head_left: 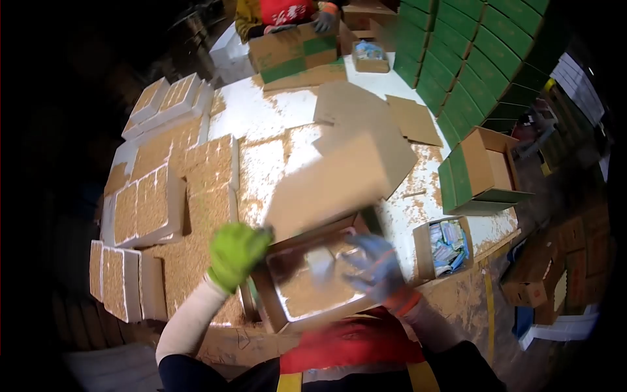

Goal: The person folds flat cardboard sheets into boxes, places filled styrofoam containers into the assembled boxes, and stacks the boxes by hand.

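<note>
An open cardboard box sits at the table's near edge, holding a white foam tray filled with brown, crumbly material. My left hand, in a lime-green glove, is closed at the left corner of the raised cardboard flap. Over the right part of the tray is my right hand, in a blue-grey glove with an orange cuff. Its fingers are apart and smeared by motion. Just left of them a small white packet-like thing is blurred; whether they touch is unclear.
Filled foam trays stand along the left. At right are a small box of blue-white packets, an open green-and-brown carton and stacked green cartons. Across the table, a co-worker's gloved hands are at another carton.
</note>
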`<action>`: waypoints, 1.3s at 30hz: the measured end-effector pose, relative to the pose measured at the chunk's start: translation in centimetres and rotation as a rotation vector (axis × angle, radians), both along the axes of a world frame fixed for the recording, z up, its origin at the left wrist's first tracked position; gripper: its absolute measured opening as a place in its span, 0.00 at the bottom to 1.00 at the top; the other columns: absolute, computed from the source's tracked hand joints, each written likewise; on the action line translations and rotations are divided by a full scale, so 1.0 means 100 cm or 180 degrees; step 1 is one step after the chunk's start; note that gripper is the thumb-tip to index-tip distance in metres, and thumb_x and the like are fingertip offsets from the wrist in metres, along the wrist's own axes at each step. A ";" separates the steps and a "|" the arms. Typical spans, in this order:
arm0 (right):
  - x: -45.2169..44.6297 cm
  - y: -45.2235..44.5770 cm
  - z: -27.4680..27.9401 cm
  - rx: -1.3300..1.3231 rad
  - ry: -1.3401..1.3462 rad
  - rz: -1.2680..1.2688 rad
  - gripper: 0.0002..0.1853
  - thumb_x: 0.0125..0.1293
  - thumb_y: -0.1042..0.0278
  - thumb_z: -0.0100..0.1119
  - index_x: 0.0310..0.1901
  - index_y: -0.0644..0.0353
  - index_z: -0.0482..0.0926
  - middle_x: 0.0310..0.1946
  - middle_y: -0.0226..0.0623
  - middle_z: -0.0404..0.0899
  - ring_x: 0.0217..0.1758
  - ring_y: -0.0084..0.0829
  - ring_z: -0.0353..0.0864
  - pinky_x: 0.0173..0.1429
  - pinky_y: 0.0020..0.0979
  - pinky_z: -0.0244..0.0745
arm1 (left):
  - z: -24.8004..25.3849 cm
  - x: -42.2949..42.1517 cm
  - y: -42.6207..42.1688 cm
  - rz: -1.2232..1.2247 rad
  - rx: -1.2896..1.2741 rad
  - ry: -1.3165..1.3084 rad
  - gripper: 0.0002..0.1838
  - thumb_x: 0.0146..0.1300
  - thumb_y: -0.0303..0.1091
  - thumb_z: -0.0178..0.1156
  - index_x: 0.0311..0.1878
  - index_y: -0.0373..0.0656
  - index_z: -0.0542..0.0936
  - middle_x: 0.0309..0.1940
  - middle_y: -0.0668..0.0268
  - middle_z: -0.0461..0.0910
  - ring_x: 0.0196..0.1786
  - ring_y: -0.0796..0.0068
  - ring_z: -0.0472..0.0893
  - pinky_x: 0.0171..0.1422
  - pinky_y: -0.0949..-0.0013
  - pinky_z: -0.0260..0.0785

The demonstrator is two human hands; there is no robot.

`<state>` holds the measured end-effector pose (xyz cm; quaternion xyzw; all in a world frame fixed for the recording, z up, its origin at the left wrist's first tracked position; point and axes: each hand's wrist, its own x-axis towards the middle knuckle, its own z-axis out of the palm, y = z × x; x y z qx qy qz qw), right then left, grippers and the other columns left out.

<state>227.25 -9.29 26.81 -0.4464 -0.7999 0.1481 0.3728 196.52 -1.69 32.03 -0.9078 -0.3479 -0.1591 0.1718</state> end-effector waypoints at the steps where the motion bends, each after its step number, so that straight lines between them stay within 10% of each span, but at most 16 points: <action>1: 0.012 -0.008 0.002 0.0136 0.0114 -0.0183 0.14 0.66 0.62 0.64 0.51 0.54 0.82 0.54 0.42 0.79 0.55 0.40 0.79 0.57 0.39 0.77 | 0.002 -0.003 -0.030 -0.0563 -0.0193 0.0304 0.12 0.57 0.35 0.63 0.45 0.45 0.82 0.29 0.67 0.78 0.31 0.69 0.77 0.36 0.63 0.70; 4: 0.032 -0.016 -0.024 -0.0481 0.1600 -0.2024 0.07 0.71 0.79 0.55 0.48 0.64 0.79 0.49 0.40 0.80 0.48 0.31 0.81 0.55 0.32 0.76 | -0.036 0.005 -0.100 -0.1217 -0.1124 0.0893 0.10 0.56 0.36 0.59 0.40 0.47 0.83 0.28 0.69 0.78 0.31 0.68 0.78 0.34 0.63 0.68; 11: -0.019 -0.014 0.034 -0.0095 -0.0085 -0.0600 0.16 0.61 0.78 0.61 0.51 0.60 0.81 0.49 0.40 0.79 0.54 0.40 0.78 0.57 0.35 0.75 | -0.078 0.004 -0.092 -0.0752 -0.2150 0.1459 0.06 0.59 0.38 0.61 0.36 0.49 0.82 0.30 0.66 0.81 0.36 0.65 0.81 0.41 0.60 0.72; 14: 0.008 -0.014 0.034 0.0154 -0.0128 -0.0936 0.16 0.59 0.82 0.65 0.49 0.62 0.83 0.47 0.36 0.79 0.50 0.33 0.80 0.52 0.32 0.77 | -0.042 -0.054 -0.104 -0.0952 -0.2199 -0.0830 0.14 0.59 0.41 0.65 0.45 0.47 0.84 0.37 0.61 0.84 0.41 0.62 0.83 0.49 0.58 0.74; 16: 0.028 -0.015 0.021 -0.0486 0.0197 -0.1247 0.14 0.60 0.81 0.65 0.49 0.62 0.83 0.47 0.36 0.79 0.48 0.31 0.80 0.51 0.31 0.78 | -0.060 -0.088 -0.129 0.0918 -0.2621 -0.2840 0.22 0.58 0.43 0.68 0.54 0.46 0.83 0.50 0.58 0.83 0.53 0.60 0.81 0.58 0.55 0.73; 19: 0.028 -0.004 -0.043 -0.2208 0.1455 -0.0041 0.13 0.62 0.77 0.63 0.49 0.63 0.83 0.47 0.37 0.79 0.51 0.31 0.81 0.53 0.30 0.78 | -0.120 -0.067 -0.124 0.0466 -0.1772 -0.2913 0.26 0.57 0.44 0.69 0.57 0.45 0.81 0.57 0.58 0.80 0.59 0.59 0.77 0.61 0.52 0.71; 22: -0.017 0.015 -0.088 -0.1061 -0.1205 0.1169 0.13 0.61 0.64 0.70 0.47 0.52 0.86 0.51 0.36 0.79 0.53 0.42 0.80 0.56 0.37 0.79 | -0.143 -0.010 -0.106 0.0157 -0.1813 -0.1017 0.33 0.50 0.47 0.75 0.60 0.44 0.80 0.58 0.52 0.77 0.58 0.50 0.76 0.66 0.50 0.67; 24: -0.008 0.026 -0.075 -0.2462 0.0185 0.0378 0.17 0.60 0.62 0.72 0.50 0.56 0.84 0.51 0.40 0.79 0.55 0.41 0.80 0.59 0.40 0.77 | -0.146 -0.012 -0.109 0.0510 -0.1661 -0.1594 0.35 0.51 0.46 0.76 0.61 0.42 0.79 0.58 0.51 0.76 0.58 0.50 0.76 0.69 0.51 0.65; 27: 0.008 0.012 -0.125 -0.1371 0.0874 -0.0781 0.31 0.64 0.59 0.70 0.63 0.68 0.73 0.57 0.52 0.77 0.61 0.48 0.77 0.64 0.43 0.74 | -0.185 -0.003 -0.132 0.1978 -0.2065 -0.3083 0.44 0.53 0.45 0.76 0.69 0.36 0.68 0.63 0.50 0.71 0.65 0.52 0.71 0.72 0.51 0.62; 28: 0.028 -0.002 -0.243 -0.0753 -0.0966 -0.1052 0.32 0.69 0.52 0.62 0.67 0.67 0.69 0.61 0.55 0.75 0.65 0.53 0.73 0.70 0.46 0.68 | -0.223 0.004 -0.146 0.2449 -0.2504 -0.3264 0.48 0.54 0.47 0.76 0.73 0.35 0.64 0.68 0.49 0.68 0.70 0.51 0.68 0.73 0.50 0.62; 30: -0.004 -0.013 -0.159 -0.1687 -0.0983 -0.1110 0.35 0.72 0.46 0.56 0.70 0.65 0.66 0.66 0.57 0.71 0.69 0.54 0.69 0.76 0.44 0.60 | -0.244 0.001 -0.148 0.1519 -0.3397 -0.5276 0.43 0.65 0.45 0.68 0.74 0.33 0.60 0.70 0.47 0.66 0.70 0.52 0.69 0.72 0.55 0.68; 32: 0.006 -0.014 -0.165 0.0753 -0.3780 -0.0901 0.38 0.70 0.46 0.61 0.72 0.64 0.64 0.68 0.56 0.69 0.70 0.49 0.69 0.76 0.41 0.62 | -0.216 -0.001 -0.136 0.0981 -0.4308 -0.6215 0.34 0.74 0.44 0.57 0.74 0.33 0.60 0.68 0.51 0.69 0.67 0.57 0.74 0.70 0.59 0.72; 35: 0.022 0.010 -0.110 -0.2103 0.1561 -0.0528 0.42 0.65 0.45 0.68 0.72 0.65 0.65 0.68 0.51 0.72 0.69 0.42 0.72 0.72 0.38 0.66 | -0.146 0.032 -0.109 0.0523 -0.5450 -0.6348 0.32 0.80 0.53 0.43 0.73 0.36 0.63 0.64 0.55 0.76 0.62 0.63 0.80 0.66 0.60 0.75; 37: 0.068 0.030 -0.065 -0.1877 0.1261 -0.0614 0.45 0.62 0.45 0.71 0.70 0.68 0.66 0.64 0.46 0.75 0.66 0.36 0.74 0.70 0.35 0.68 | -0.105 0.078 -0.082 0.0429 -0.5333 -0.5870 0.33 0.80 0.55 0.41 0.73 0.35 0.65 0.64 0.54 0.76 0.61 0.63 0.80 0.66 0.61 0.75; 38: 0.091 0.029 -0.026 -0.2212 0.2716 -0.0309 0.40 0.65 0.46 0.69 0.68 0.68 0.68 0.61 0.45 0.78 0.63 0.34 0.76 0.68 0.34 0.68 | -0.088 0.106 -0.071 0.0393 -0.5228 -0.5517 0.34 0.80 0.56 0.40 0.72 0.34 0.66 0.64 0.54 0.76 0.61 0.63 0.81 0.65 0.62 0.76; 39: 0.134 0.034 0.004 -0.2308 0.2295 -0.0349 0.37 0.72 0.55 0.62 0.75 0.63 0.60 0.73 0.40 0.65 0.75 0.32 0.64 0.77 0.37 0.60 | -0.087 0.131 -0.054 0.0284 -0.5142 -0.5439 0.34 0.80 0.56 0.40 0.70 0.33 0.67 0.63 0.54 0.76 0.62 0.64 0.80 0.66 0.63 0.76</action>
